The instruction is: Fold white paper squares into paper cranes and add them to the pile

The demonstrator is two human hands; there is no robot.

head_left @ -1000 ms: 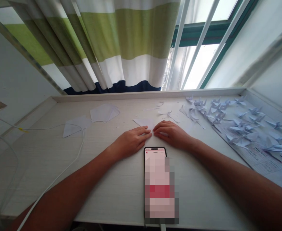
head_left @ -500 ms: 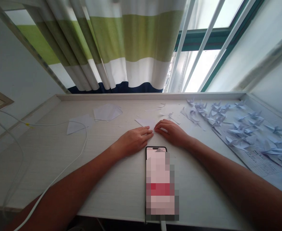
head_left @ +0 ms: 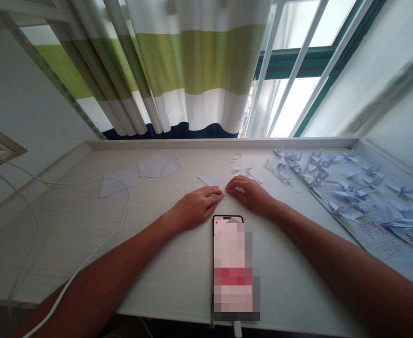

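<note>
A small white sheet of paper [head_left: 212, 180] lies on the desk between my hands, its near part covered by fingers. My left hand [head_left: 196, 206] rests palm down at its near left edge, fingertips and thumb pressed together on the paper. At the right edge, my right hand [head_left: 251, 194] is curled, with thumb and index finger pinching the paper. The fingertips of both hands almost meet, and the folds beneath them are hidden. Just in front of the hands lies a phone [head_left: 231, 253] with its screen lit and partly blurred out.
Several folded paper cranes [head_left: 354, 193] cover the right side, some on a printed sheet [head_left: 385, 241]. Loose white sheets [head_left: 159, 166] lie at the back left. Paper scraps [head_left: 280, 170] are scattered behind my right hand. A white cable [head_left: 102, 244] crosses my left forearm.
The left fingers have drawn closer together on the paper. My right hand keeps its pinch in nearly the same place. The camera view has tilted slightly.
</note>
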